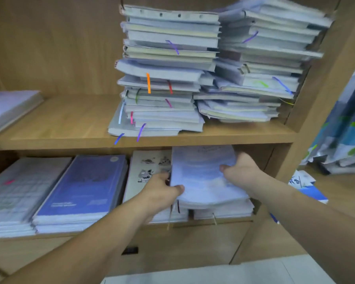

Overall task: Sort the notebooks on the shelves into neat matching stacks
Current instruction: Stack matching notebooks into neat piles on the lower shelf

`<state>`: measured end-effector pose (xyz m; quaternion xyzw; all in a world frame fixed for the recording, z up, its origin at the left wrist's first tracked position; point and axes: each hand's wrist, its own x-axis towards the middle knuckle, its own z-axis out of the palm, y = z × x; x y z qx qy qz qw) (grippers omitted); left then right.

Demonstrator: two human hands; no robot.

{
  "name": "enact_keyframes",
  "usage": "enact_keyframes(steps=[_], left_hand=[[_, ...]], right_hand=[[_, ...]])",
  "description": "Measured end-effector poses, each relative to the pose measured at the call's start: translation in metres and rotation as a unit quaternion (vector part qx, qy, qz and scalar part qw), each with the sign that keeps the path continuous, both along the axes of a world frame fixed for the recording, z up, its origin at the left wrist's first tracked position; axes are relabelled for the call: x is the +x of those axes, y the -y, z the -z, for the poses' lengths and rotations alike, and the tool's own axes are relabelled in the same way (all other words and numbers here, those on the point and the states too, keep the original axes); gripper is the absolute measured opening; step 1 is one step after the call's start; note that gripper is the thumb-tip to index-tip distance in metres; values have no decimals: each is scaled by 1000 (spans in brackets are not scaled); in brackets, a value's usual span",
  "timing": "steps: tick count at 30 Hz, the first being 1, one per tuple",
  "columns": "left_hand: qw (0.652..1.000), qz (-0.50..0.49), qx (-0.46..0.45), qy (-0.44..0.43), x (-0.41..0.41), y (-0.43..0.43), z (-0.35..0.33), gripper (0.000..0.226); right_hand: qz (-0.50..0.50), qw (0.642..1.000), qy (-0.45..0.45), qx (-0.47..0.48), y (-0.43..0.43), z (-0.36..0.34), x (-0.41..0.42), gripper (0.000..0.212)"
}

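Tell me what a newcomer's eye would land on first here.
Two tall, ragged heaps of notebooks, the left pile and the right pile, crowd the upper shelf, with coloured ribbons dangling from them. On the shelf below, the left hand and the right hand grip a pale blue notebook. Further left lies a neat purple stack.

1. Pale blue notebook (205, 177): flat, slightly bowed, gripped at its side edges between the left hand (162, 191) and right hand (240, 171), over a low white-edged stack (221, 211).
2. Cream notebook with black drawings (147, 167): flat, partly under the left hand.
3. Violet-blue stack (80, 189) and grey gridded stack (14, 191): neat, further left of the left hand.
4. 2 tall ragged stacks with coloured ribbons (164, 74) (260, 64): above both hands.
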<state>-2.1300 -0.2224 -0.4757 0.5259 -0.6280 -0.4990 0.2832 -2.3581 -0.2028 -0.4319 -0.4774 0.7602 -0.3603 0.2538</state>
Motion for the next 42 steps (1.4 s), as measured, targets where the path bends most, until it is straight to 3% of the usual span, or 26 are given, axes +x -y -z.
enact_keyframes(steps=[5, 12, 27, 34, 36, 39, 42], left_hand=[[997, -47, -49, 30, 43, 19, 0, 18], [991, -93, -90, 32, 85, 29, 15, 21], [978, -109, -166, 61, 107, 27, 44, 13], [958, -105, -204, 171, 120, 29, 45, 44], [958, -86, -175, 208, 131, 28, 41, 52], [934, -18, -131, 331, 141, 26, 42, 58], [942, -12, -121, 314, 137, 25, 52, 51]], right_hand=[[2, 998, 60, -3, 23, 12, 45, 34], [-59, 997, 47, -31, 64, 33, 89, 59], [-51, 998, 15, -25, 75, 69, 103, 38], [-55, 992, -101, 59, 59, 52, 96, 51], [-71, 993, -18, 89, 40, 41, 95, 57], [-130, 976, 89, 153, 12, 43, 94, 57], [-163, 972, 98, 138, 4, 65, 94, 68]])
